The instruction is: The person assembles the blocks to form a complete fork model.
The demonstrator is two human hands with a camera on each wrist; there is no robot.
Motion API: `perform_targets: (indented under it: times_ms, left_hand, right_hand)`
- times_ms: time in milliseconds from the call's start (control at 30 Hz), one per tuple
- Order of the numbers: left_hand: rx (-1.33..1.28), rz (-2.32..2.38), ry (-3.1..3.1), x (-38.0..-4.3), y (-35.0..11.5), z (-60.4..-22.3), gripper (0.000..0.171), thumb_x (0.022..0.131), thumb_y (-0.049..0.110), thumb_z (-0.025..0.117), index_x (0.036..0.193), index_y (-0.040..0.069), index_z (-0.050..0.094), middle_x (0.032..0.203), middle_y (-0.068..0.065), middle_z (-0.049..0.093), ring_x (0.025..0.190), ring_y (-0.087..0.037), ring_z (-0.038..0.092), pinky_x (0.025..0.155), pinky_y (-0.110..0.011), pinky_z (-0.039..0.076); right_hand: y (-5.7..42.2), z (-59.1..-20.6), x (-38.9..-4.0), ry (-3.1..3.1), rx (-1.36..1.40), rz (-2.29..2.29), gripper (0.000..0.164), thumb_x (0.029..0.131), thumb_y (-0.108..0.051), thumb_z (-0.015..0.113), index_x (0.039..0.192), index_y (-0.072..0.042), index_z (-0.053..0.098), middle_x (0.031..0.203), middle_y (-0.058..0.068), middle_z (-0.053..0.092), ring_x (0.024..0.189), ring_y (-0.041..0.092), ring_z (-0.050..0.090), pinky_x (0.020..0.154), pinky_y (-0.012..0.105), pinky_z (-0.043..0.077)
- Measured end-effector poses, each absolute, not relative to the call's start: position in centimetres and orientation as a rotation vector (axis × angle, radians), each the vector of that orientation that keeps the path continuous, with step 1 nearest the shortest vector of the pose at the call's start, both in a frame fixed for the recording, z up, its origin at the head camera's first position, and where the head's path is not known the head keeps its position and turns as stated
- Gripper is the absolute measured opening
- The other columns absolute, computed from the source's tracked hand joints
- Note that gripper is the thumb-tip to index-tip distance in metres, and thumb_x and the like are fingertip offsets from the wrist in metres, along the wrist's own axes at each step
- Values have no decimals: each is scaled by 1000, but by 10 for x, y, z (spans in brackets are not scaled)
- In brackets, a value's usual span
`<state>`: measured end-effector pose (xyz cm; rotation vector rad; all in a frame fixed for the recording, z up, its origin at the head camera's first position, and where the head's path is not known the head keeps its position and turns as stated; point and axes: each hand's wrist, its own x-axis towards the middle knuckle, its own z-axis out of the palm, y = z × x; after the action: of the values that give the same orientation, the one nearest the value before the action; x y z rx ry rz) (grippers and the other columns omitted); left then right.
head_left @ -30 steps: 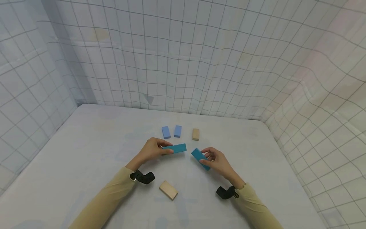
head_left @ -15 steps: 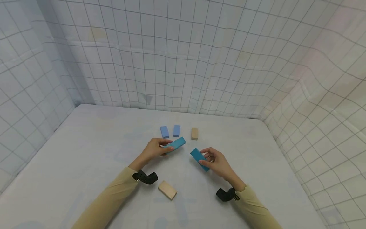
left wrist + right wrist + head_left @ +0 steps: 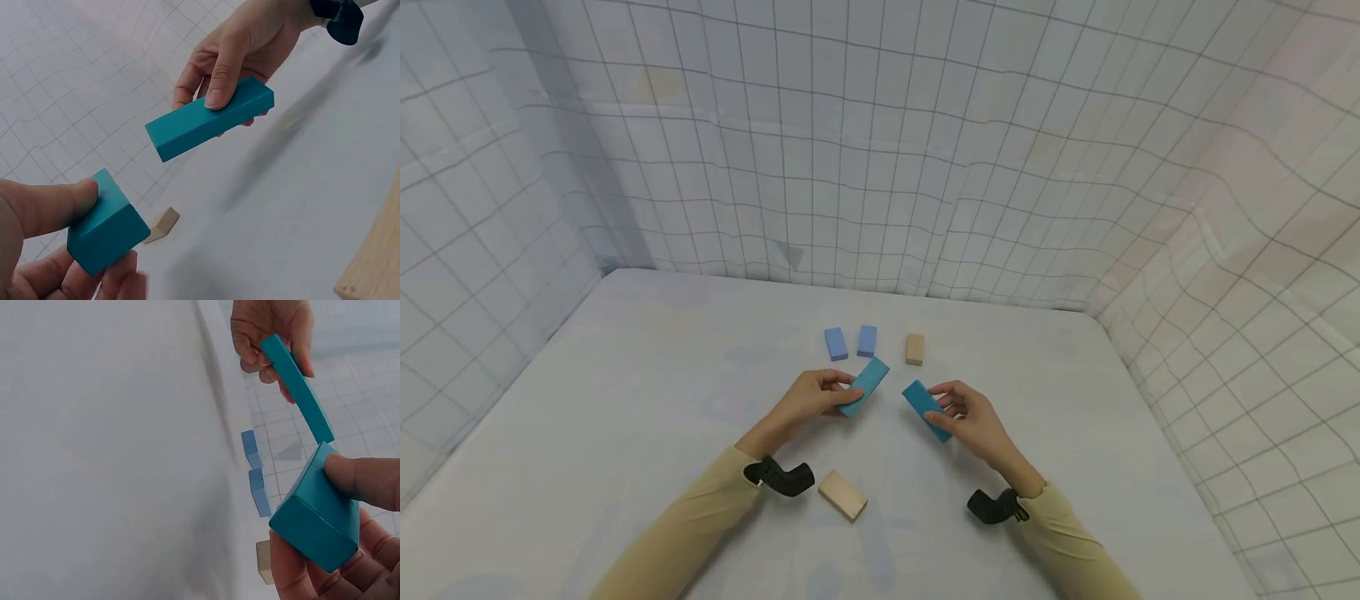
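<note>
My left hand (image 3: pixel 808 402) pinches a teal rectangular block (image 3: pixel 869 382) between thumb and fingers, its far end angled up and to the right in the head view. In my right hand (image 3: pixel 972 422) is a second teal block (image 3: pixel 922 402), held the same way and slanting toward the upper left. A gap separates the two blocks in the head view. Seen from the left wrist, the left block (image 3: pixel 111 225) shows its end face and the right block (image 3: pixel 209 117) lies beyond it. Both blocks are held above the white table, with shadows below.
Two small blue blocks (image 3: pixel 836 343) and a small wooden block (image 3: pixel 914 349) stand in a row on the white table (image 3: pixel 715 333), beyond the hands. A larger wooden block (image 3: pixel 842 496) lies nearer, between the forearms. Gridded white curtains (image 3: pixel 880 150) enclose the back and sides.
The left hand's teal block has turned from nearly level to a steep slant, its far end swinging away from the body. My right hand and its block stay almost unmoved.
</note>
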<state>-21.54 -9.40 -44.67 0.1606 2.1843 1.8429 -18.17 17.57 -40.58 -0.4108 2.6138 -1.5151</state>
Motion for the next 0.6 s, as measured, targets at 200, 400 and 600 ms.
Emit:
perform_targets:
  times_ms: [200,400,600]
  left_hand:
    - [72,1772,2258,-211,-93,-451,45,82,34,75,113,2,67,99,-5,68,79,-16,58,68,-31,48]
    - [7,1799,2190,-209,-91,-456,45,81,30,77,110,-3,66,93,-10,70,68,-20,66,73,-35,52]
    - [-13,1740,2222,-205,-88,-455,44,82,29,77,107,-3,62,82,-8,70,62,-23,68,82,-37,48]
  right_hand:
    - [174,-404,-185,2598,-385,-1545,33,85,-5,71,116,2,61,92,11,63,81,23,58,70,28,46]
    - [172,-403,-188,2584,-366,-1562,34,86,-4,70,117,2,60,93,12,64,81,24,58,68,26,46]
    - [169,-405,-191,2592,-376,-1570,34,86,-5,71,117,2,60,93,11,64,81,24,59,67,27,46]
